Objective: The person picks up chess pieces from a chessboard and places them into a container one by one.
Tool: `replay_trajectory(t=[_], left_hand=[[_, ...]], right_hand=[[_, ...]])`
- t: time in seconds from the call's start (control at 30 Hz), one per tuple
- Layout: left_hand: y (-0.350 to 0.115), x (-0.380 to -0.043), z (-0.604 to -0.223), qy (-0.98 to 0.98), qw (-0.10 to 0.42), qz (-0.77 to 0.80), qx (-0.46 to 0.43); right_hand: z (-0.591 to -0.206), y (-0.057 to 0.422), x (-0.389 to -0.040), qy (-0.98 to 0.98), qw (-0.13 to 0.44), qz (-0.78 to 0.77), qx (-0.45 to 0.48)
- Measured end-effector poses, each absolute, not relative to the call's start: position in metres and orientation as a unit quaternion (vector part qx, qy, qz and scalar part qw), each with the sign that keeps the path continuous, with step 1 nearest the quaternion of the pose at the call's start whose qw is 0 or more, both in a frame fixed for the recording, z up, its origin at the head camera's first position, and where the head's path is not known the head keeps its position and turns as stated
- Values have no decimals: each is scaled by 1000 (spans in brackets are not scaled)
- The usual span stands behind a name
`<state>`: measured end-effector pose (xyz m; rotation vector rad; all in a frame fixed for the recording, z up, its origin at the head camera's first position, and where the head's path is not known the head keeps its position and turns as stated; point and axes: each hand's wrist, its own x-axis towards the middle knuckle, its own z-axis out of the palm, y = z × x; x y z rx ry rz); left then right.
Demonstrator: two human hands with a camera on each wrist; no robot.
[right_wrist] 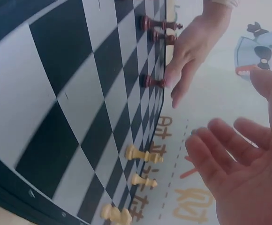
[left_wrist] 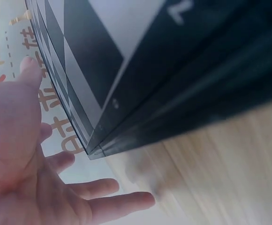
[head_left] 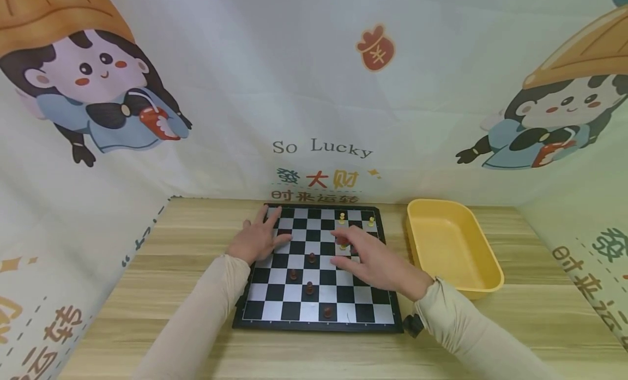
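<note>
A black-and-white chessboard (head_left: 314, 326) lies flat on the wooden table. Over its far left part is my left hand (head_left: 257, 242), fingers spread and thumb out, holding nothing. The left wrist view has this hand (left_wrist: 28, 154) beside the board's corner. Above the right half, my right hand (head_left: 380, 260) has thumb and fingers parted around a cream chess piece (head_left: 343, 246) in the head view; its palm (right_wrist: 248, 173) looks bare in the right wrist view. Dark red pieces, including one pawn (head_left: 309, 288), stand in the middle and near part. Another cream piece (head_left: 342, 218) stands at the far right.
Right of the board sits a yellow plastic tub (head_left: 453, 249). A small black object (head_left: 413, 325) lies by the board's near right corner, close to my right sleeve. A printed cloth (head_left: 314, 96) hangs behind the table and along its sides.
</note>
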<state>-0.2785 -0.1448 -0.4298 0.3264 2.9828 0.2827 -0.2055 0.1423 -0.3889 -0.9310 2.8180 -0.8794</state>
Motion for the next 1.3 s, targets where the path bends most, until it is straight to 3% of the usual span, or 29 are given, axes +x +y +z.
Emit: replay_trajectory(t=[0.27, 0.63, 0.93, 1.3], left_hand=[[-145, -281, -430, 983, 96, 109, 115], [-151, -286, -428, 978, 134, 129, 95], [-151, -288, -423, 976, 150, 136, 81], [-151, -286, -425, 974, 146, 154, 81]], right_hand=[[-399, 139, -199, 878, 112, -356, -301], [-420, 133, -193, 851, 161, -399, -300], [-439, 133, -190, 800, 250, -453, -304], [-447, 134, -190, 794, 260, -447, -320]])
